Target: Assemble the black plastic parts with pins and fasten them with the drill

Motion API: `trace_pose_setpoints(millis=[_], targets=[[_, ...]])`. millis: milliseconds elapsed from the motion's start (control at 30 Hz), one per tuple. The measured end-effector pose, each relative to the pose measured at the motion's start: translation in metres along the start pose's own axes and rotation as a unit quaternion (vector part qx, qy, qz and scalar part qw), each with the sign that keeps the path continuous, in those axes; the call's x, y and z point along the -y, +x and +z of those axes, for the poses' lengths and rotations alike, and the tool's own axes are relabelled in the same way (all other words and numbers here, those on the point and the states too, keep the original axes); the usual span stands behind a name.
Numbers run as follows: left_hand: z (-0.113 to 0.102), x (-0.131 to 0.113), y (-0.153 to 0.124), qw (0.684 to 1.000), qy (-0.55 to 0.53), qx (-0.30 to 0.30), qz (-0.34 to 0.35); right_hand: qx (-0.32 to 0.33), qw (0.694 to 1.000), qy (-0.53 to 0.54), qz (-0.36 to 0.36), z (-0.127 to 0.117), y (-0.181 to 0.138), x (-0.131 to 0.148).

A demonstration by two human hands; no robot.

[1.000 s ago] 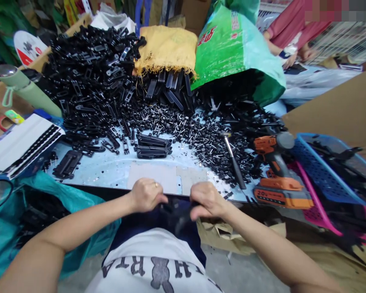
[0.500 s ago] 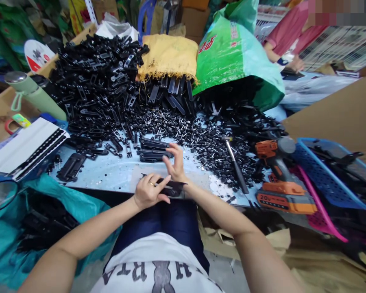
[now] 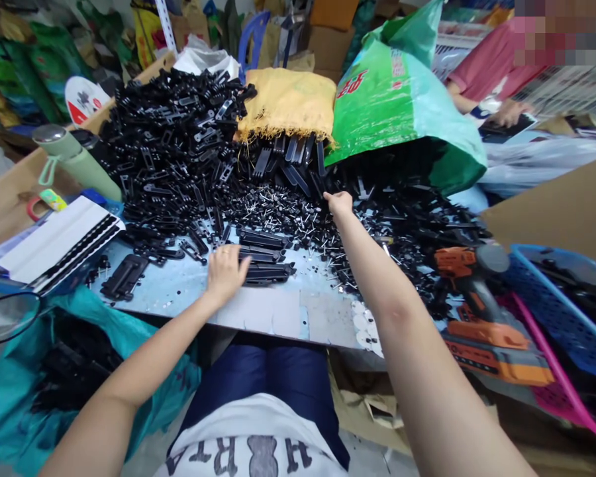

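Note:
My left hand [image 3: 227, 273] rests at the left end of a small stack of long black plastic parts [image 3: 265, 273], its thumb apart from the fingers. These folded-looking parts lie side by side on the light-blue tabletop [image 3: 165, 281]. My right hand [image 3: 340, 202] reaches far forward, fingertips pinched at the edge of a heap of long flat black plastic pieces [image 3: 294, 173]. What the pinch holds, if anything, is too dark to make out. Below that heap spreads a pile of short metal pins with black heads [image 3: 278, 209].
A large mound of black plastic parts [image 3: 169, 146] fills the back left. Yellow sack [image 3: 291, 99] and green bag [image 3: 377, 112] stand behind. An orange cordless drill [image 3: 491, 331] and blue basket [image 3: 561, 311] are right; a green bottle [image 3: 87, 162] is left. A co-worker's hand [image 3: 511, 112] shows beyond.
My hands, together over a dark piece near the table's front edge, have parted. The right went forward to the heap, the left to the stack, where another black part now lies in front.

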State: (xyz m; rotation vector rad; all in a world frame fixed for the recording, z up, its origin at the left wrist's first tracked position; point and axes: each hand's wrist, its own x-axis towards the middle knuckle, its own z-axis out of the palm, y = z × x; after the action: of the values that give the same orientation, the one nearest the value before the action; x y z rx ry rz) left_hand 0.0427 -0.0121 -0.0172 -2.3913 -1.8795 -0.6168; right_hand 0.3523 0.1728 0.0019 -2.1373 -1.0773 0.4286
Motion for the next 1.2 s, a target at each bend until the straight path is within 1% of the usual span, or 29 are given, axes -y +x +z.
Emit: trace_pose_setpoints(millis=[67,133,167,233,300,367,400,433,500,533,567,600,633,667,700,733,767,800,867,900,933,967,1000,1033,1067,1100,1133,1167,1200], targets=[[-0.004,0.018,0.001,0.995,0.022,0.03,-0.097,-0.022,0.998,-0.025,-0.047,-0.006,-0.012,-0.008],[-0.004,0.028,-0.001,0.986,0.045,0.075,-0.144,-0.052,0.986,-0.08,-0.134,-0.013,-0.028,-0.016],[-0.003,0.03,-0.002,0.982,0.054,0.088,-0.157,-0.065,0.973,-0.114,-0.188,-0.017,-0.036,-0.02],[-0.001,0.029,-0.003,0.977,0.071,0.096,-0.179,-0.082,0.938,-0.174,-0.289,-0.025,-0.05,-0.029],[0.0,0.028,-0.002,0.973,0.079,0.098,-0.194,-0.095,0.904,-0.209,-0.36,-0.035,-0.061,-0.038],[-0.001,0.031,-0.001,0.973,0.074,0.083,-0.202,-0.107,0.885,-0.215,-0.398,-0.047,-0.071,-0.05],[-0.004,0.034,-0.001,0.976,0.064,0.055,-0.203,-0.112,0.881,-0.21,-0.409,-0.054,-0.077,-0.057],[-0.007,0.037,-0.002,0.979,0.047,0.008,-0.199,-0.116,0.878,-0.199,-0.42,-0.061,-0.085,-0.065],[-0.014,0.04,-0.009,0.981,-0.013,-0.108,-0.162,-0.112,0.867,-0.168,-0.456,-0.075,-0.105,-0.082],[-0.017,0.039,-0.014,0.979,-0.055,-0.15,-0.123,-0.095,0.856,-0.149,-0.487,-0.082,-0.118,-0.092],[-0.019,0.035,-0.021,0.979,-0.101,-0.164,-0.07,-0.062,0.838,-0.131,-0.527,-0.088,-0.131,-0.102],[-0.019,0.028,-0.029,0.979,-0.144,-0.147,-0.012,-0.011,0.812,-0.118,-0.572,-0.094,-0.145,-0.112],[-0.017,0.018,-0.037,0.978,-0.175,-0.101,0.045,0.051,0.781,-0.113,-0.613,-0.099,-0.158,-0.122],[-0.014,0.007,-0.045,0.976,-0.191,-0.04,0.093,0.114,0.749,-0.115,-0.642,-0.103,-0.169,-0.132],[-0.01,-0.004,-0.051,0.972,-0.196,0.021,0.129,0.163,0.727,-0.125,-0.655,-0.107,-0.179,-0.139],[-0.005,-0.015,-0.055,0.967,-0.192,0.068,0.152,0.191,0.722,-0.14,-0.65,-0.109,-0.186,-0.143],[0.0,-0.025,-0.057,0.964,-0.186,0.098,0.162,0.193,0.74,-0.16,-0.625,-0.109,-0.193,-0.145],[0.005,-0.032,-0.056,0.963,-0.178,0.115,0.166,0.168,0.778,-0.182,-0.577,-0.107,-0.198,-0.143],[0.011,-0.041,-0.052,0.965,-0.151,0.129,0.171,0.093,0.869,-0.235,-0.425,-0.095,-0.208,-0.129],[0.013,-0.042,-0.048,0.967,-0.127,0.138,0.174,0.067,0.902,-0.261,-0.337,-0.086,-0.213,-0.119],[0.013,-0.041,-0.046,0.968,-0.102,0.147,0.178,0.057,0.922,-0.283,-0.258,-0.076,-0.217,-0.107],[0.013,-0.04,-0.044,0.968,-0.083,0.152,0.18,0.068,0.931,-0.295,-0.206,-0.066,-0.22,-0.096],[0.011,-0.037,-0.043,0.969,-0.076,0.152,0.178,0.078,0.936,-0.296,-0.172,-0.057,-0.221,-0.085],[0.009,-0.035,-0.044,0.971,-0.087,0.145,0.171,0.088,0.943,-0.277,-0.16,-0.05,-0.223,-0.077],[0.006,-0.033,-0.046,0.972,-0.115,0.131,0.159,0.097,0.954,-0.233,-0.164,-0.045,-0.223,-0.071],[0.003,-0.032,-0.048,0.97,-0.157,0.115,0.143,0.112,0.965,-0.161,-0.176,-0.042,-0.224,-0.068],[0.0,-0.032,-0.051,0.965,-0.21,0.098,0.123,0.138,0.971,-0.064,-0.183,-0.04,-0.227,-0.067],[-0.003,-0.034,-0.053,0.954,-0.269,0.085,0.099,0.174,0.967,0.045,-0.178,-0.04,-0.23,-0.067],[-0.006,-0.038,-0.055,0.938,-0.329,0.076,0.076,0.217,0.952,0.15,-0.159,-0.04,-0.235,-0.067]])
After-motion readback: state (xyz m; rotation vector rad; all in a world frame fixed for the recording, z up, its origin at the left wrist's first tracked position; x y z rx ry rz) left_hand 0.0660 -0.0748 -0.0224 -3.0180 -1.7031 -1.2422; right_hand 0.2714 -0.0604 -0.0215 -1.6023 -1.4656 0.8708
